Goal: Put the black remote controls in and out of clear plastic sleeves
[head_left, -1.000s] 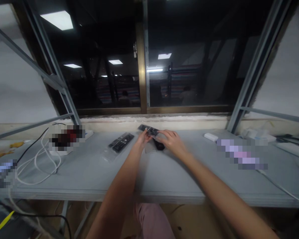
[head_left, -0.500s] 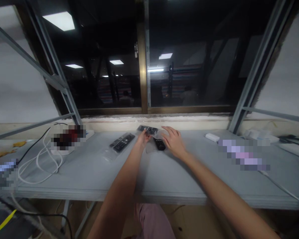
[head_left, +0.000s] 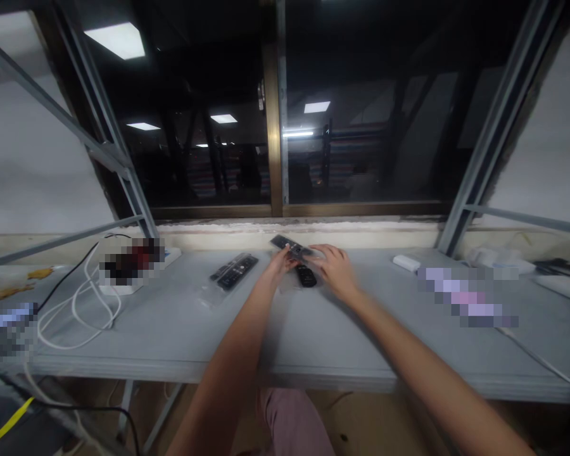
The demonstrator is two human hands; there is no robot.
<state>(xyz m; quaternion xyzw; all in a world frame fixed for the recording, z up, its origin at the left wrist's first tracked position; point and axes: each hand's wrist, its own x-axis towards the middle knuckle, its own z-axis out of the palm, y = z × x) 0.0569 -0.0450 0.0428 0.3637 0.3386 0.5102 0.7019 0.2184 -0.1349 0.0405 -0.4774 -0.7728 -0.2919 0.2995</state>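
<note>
A black remote control (head_left: pixel 282 242) in a clear plastic sleeve is held above the grey table, tilted down to the right. My left hand (head_left: pixel 279 265) is closed round its middle, thumb on top. At its right end my right hand (head_left: pixel 336 271) pinches the sleeve, and its fingertips are partly blurred. Beneath the hands another black remote (head_left: pixel 306 277) lies on the table, partly covered by the held one. To the left lie more black remotes (head_left: pixel 232 272) in clear plastic, side by side; their exact number is hard to make out.
On the left of the table (head_left: pixel 171 329) a white power strip (head_left: pixel 118 288) stands among looped white cables (head_left: pixel 76 345). On the right are a white adapter (head_left: pixel 405 263) and a blurred-out purple object (head_left: pixel 460 294) with a cable. Metal posts (head_left: pixel 137 196) frame the window behind.
My right hand has closed in on the right end of the remote and now touches it. The held remote has shifted slightly right and tilts more steeply.
</note>
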